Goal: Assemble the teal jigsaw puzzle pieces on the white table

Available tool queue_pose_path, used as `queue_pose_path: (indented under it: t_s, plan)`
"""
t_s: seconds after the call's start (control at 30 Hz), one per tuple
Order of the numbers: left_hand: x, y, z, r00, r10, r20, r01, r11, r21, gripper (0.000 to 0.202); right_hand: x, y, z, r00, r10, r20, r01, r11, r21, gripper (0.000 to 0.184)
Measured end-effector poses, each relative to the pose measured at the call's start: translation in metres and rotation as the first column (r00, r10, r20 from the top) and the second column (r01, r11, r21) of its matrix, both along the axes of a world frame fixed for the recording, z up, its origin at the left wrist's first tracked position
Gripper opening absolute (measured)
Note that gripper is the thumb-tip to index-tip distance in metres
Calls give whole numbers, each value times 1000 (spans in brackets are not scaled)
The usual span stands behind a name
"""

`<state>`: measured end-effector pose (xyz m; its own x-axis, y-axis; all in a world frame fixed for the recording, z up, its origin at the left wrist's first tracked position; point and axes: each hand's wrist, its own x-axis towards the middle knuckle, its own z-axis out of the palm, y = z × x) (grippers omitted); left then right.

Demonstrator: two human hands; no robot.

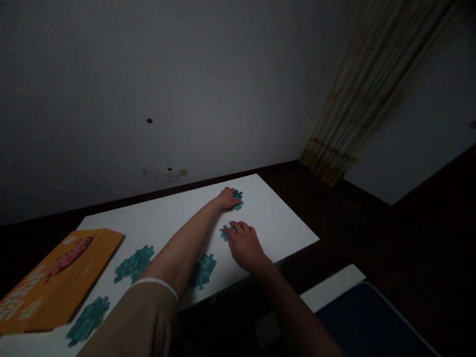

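My left hand reaches far across the white table, its fingers closed over a small cluster of teal puzzle pieces. Closer to me, my right hand has bent fingers, with the thumb and fingertips on a single teal puzzle piece. Part of that piece is hidden under the fingers. A teal stack of puzzle pieces lies beside my left forearm, partly covered by it. Two more piles, one left of the forearm and one near the front edge, rest on the table.
An orange puzzle box with a pink picture lies at the table's left end. The white tabletop ends at a corner on the right. Below it, a dark blue padded surface stands at lower right. Behind are a wall and a curtain.
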<state>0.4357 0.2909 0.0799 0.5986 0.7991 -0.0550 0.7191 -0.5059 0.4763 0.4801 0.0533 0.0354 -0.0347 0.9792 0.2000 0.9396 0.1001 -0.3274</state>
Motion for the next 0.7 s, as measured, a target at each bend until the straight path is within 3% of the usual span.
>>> queue_pose_path:
  t_s: [0.17, 0.3, 0.4, 0.5, 0.7]
  plan:
    - [20, -30, -27, 989, 139, 57, -142, 988, 62, 45, 83, 18, -19, 965, -257, -43, 261, 959, 109, 40]
    - [51, -46, -35, 977, 174, 121, -180, 983, 44, 44, 128, 52, -18, 914, -376, -151, 392, 916, 92, 37]
    - [63, -49, -31, 966, 191, 175, -194, 981, 2, 52, 137, 79, -11, 887, -416, -201, 438, 895, 81, 43]
    - [58, -51, -27, 951, 185, 249, -190, 982, -2, 66, 136, 96, -6, 886, -401, -233, 432, 896, 103, 51]
    - [46, -53, -39, 931, 64, 360, -75, 997, 16, 48, 127, 112, -5, 962, -263, -69, 266, 963, 38, 54]
